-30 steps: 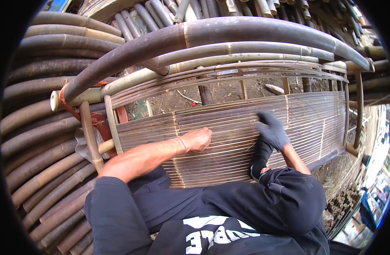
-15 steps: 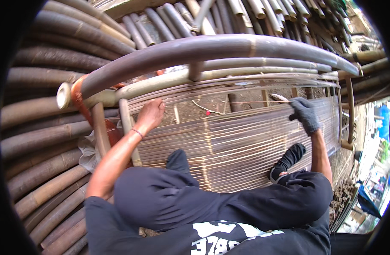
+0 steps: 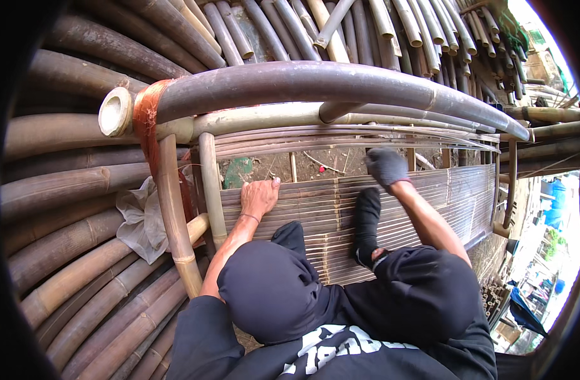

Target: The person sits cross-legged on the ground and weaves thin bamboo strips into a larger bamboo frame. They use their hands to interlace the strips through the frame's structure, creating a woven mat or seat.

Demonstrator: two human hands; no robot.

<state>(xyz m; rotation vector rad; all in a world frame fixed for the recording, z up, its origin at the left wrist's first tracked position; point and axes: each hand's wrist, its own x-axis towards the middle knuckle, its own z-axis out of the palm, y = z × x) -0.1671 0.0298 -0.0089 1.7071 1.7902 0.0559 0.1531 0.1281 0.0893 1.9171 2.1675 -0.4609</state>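
Your bare left hand (image 3: 259, 197) touches the brown slatted bamboo panel (image 3: 331, 215) at ten o'clock, likely steadying it, finger grip unclear; your grey-gloved right hand (image 3: 388, 167) is clenched at one o'clock.

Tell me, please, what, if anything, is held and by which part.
The left hand is at the slatted bamboo panel; whether it or the gloved right hand holds anything cannot be told.
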